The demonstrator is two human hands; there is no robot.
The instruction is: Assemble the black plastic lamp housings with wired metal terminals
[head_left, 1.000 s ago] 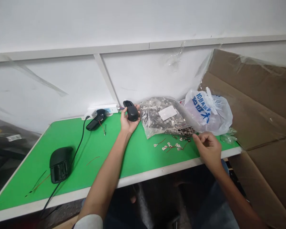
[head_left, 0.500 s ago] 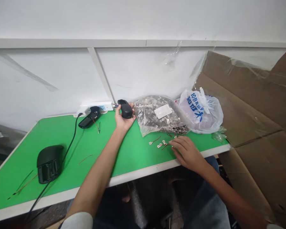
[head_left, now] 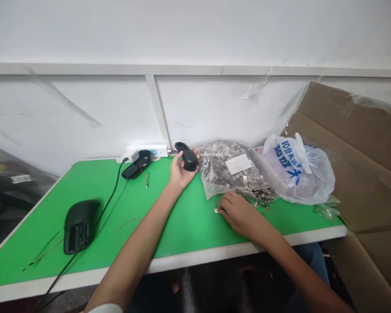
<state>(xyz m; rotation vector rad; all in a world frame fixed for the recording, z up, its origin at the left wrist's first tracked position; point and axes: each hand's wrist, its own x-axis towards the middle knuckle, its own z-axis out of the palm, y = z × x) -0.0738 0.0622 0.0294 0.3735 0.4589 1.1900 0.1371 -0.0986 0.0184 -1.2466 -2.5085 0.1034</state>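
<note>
A black computer mouse [head_left: 190, 160] rests in my left hand [head_left: 179, 174], whose fingers and thumb curl around its sides near the back of the green table. My right hand [head_left: 236, 213] is low over the table in front of the clear plastic bag, its fingers pinched together. At those fingertips a small silvery metal contact piece [head_left: 216, 211] pokes out; whatever else lies under the fingers is hidden. More small metal contacts [head_left: 263, 205] lie to the right of this hand. The clear bag [head_left: 215, 184] bulges with metal pieces and bears a white label.
A larger black mouse-shaped device [head_left: 81, 224] with its bay uncovered stands front left, crossed by a black cable [head_left: 112, 195]. Another opened black mouse [head_left: 137, 166] with wires lies by a white power strip [head_left: 161, 151]. A knotted white bag [head_left: 299, 174] and cardboard [head_left: 361, 174] are right.
My right hand has moved left among the small contacts, bringing one at its fingertips leftward. My left hand still holds the mouse. The view has turned slightly left.
</note>
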